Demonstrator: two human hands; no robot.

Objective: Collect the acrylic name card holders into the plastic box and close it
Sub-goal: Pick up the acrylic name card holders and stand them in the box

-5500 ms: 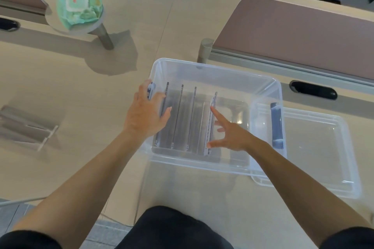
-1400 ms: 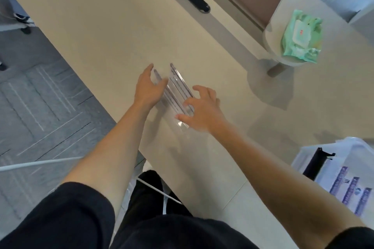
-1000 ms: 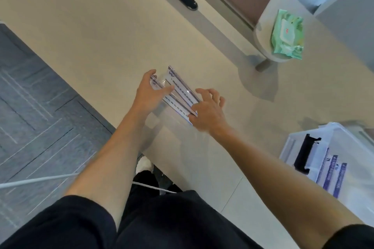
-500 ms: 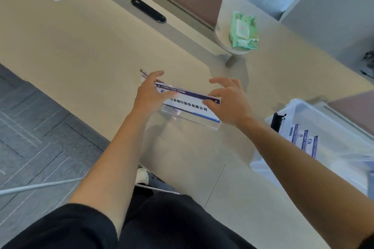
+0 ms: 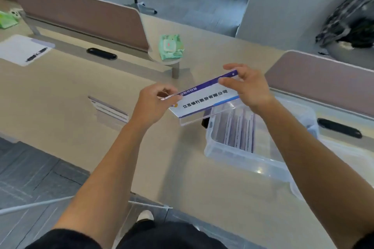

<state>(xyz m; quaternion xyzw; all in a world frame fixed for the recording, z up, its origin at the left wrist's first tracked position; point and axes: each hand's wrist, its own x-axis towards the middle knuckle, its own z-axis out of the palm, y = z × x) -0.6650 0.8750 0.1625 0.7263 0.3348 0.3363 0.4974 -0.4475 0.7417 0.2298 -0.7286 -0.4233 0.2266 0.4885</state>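
Note:
An acrylic name card holder point(image 5: 204, 102) with a white and purple card hangs in the air between my hands, above the desk and the left edge of the clear plastic box point(image 5: 232, 153). My left hand point(image 5: 153, 105) pinches its left end and my right hand point(image 5: 248, 87) grips its right end. Several holders point(image 5: 238, 129) stand side by side inside the box. More acrylic holders point(image 5: 110, 108) lie on the desk to the left of my left hand. The box lid point(image 5: 344, 159) lies to the right, mostly hidden by my right arm.
A green wet-wipe pack point(image 5: 171, 46) rests on a small round shelf behind. A clipboard with a pen point(image 5: 24, 49) lies far left. Desk dividers point(image 5: 81, 12) stand along the back. The desk's front edge drops to grey floor at lower left.
Both hands lifted one holder off the desk pile and carried it right, towards the box. The view swung right with them; the other holders stayed on the desk.

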